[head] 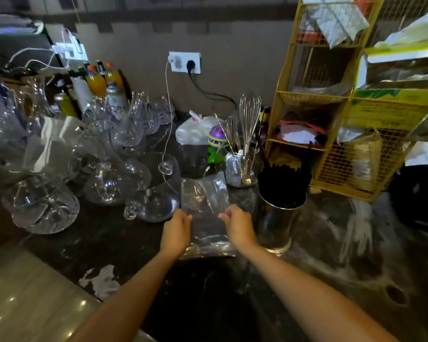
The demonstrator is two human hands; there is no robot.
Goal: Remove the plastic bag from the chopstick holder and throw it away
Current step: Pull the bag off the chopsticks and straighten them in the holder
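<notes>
A clear plastic bag [206, 213] is stretched flat above the dark counter, in the middle of the view. My left hand [176, 230] pinches its left edge and my right hand [239, 225] pinches its right edge. Just right of the bag stands the steel chopstick holder [276, 223], a shiny cylinder packed with black chopsticks [283, 182]. The bag is apart from the holder, with nothing covering the holder's top.
Several upturned glasses and glass bowls [45, 206] crowd the counter's left. A glass with a whisk and cutlery [241, 166] stands behind the bag. A yellow wire rack [331, 114] rises at the right. A dark sink basin [208, 304] lies below my arms.
</notes>
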